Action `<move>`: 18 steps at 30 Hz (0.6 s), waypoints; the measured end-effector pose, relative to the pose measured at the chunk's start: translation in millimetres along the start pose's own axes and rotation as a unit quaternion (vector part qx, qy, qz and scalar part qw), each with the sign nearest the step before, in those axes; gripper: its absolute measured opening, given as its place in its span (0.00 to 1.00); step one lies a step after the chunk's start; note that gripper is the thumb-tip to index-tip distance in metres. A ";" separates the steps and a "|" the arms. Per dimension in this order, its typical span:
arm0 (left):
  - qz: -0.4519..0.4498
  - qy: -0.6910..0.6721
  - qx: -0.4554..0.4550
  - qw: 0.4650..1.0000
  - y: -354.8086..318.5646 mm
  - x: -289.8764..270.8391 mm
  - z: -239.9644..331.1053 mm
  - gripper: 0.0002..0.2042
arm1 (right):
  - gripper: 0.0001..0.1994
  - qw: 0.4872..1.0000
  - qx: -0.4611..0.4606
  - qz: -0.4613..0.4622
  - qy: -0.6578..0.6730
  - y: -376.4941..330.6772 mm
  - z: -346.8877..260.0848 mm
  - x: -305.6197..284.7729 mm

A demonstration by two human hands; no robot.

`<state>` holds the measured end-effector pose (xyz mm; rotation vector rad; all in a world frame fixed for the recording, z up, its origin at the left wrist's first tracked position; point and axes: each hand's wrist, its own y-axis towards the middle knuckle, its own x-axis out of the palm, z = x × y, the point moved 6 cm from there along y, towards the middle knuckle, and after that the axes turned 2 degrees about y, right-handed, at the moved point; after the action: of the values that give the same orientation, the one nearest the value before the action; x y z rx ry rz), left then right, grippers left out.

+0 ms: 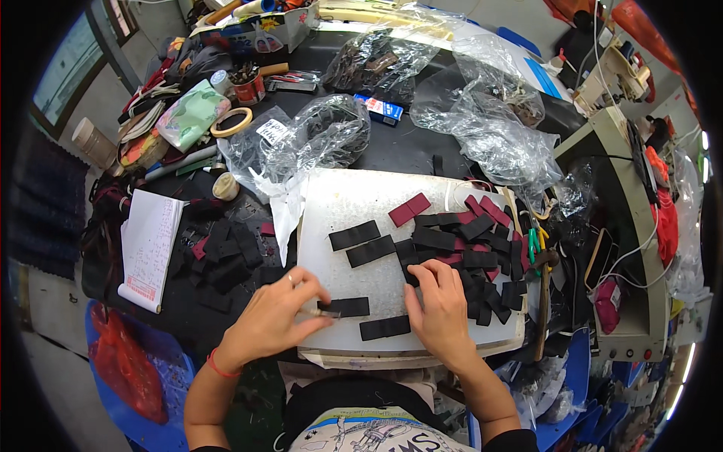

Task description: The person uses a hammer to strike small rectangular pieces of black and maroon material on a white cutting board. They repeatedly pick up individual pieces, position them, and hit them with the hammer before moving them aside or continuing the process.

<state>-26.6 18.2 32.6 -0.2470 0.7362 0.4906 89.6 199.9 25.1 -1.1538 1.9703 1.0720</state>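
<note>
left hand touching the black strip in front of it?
Touching. Head view: the left hand fingertips rest on the end of the black strip on the white board.

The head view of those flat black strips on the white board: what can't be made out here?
- Thin tool in left hand: too small to identify.
- Black strip beneath right hand: fingers hide it.
- Contents of the crumpled clear plastic bags: obscured by glare.
- White board front edge: partly covered by the wrists.

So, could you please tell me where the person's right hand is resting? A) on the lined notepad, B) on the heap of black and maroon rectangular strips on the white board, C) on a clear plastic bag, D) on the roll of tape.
B: the right hand lies on the edge of the heap of black and maroon rectangular strips on the white board.
</note>
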 end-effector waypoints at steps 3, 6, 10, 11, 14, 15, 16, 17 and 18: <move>0.128 0.002 0.042 0.991 29.8 1.5 4.0 0.11 | 0.16 0.999 -0.022 -0.021 0.017 0.1 -0.5 -2.8; 0.180 0.041 0.067 0.981 58.5 8.7 12.8 0.11 | 0.16 0.996 -0.037 -0.062 0.045 -1.9 -3.0 -6.3; 0.040 0.052 0.049 0.997 61.8 20.4 9.1 0.10 | 0.14 0.987 -0.076 -0.124 0.071 0.3 -1.1 -9.8; 0.029 0.038 0.044 0.998 58.3 18.6 6.1 0.10 | 0.13 0.983 -0.089 -0.139 0.079 1.2 -1.7 -11.1; 0.015 -0.020 0.039 0.999 47.2 13.0 -2.1 0.10 | 0.10 0.989 -0.074 -0.103 0.083 11.4 7.5 -21.6; 0.060 -0.004 0.040 0.997 51.8 6.7 -3.5 0.11 | 0.09 0.992 -0.065 -0.080 0.080 18.8 12.7 -25.1; 0.106 0.012 0.033 0.994 55.0 0.5 -3.0 0.11 | 0.08 0.993 -0.088 -0.048 0.059 28.5 14.6 -26.1; 0.150 0.027 0.038 0.988 63.5 -5.2 1.2 0.12 | 0.09 0.995 -0.085 -0.016 0.040 37.8 16.2 -28.8; 0.164 0.040 -0.002 0.986 70.1 -7.2 1.6 0.12 | 0.09 0.996 -0.083 -0.004 -0.007 42.3 19.7 -25.8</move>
<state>-65.9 76.6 35.5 -0.1491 0.8594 0.7990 64.9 239.7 50.5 -1.2365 1.8936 1.2563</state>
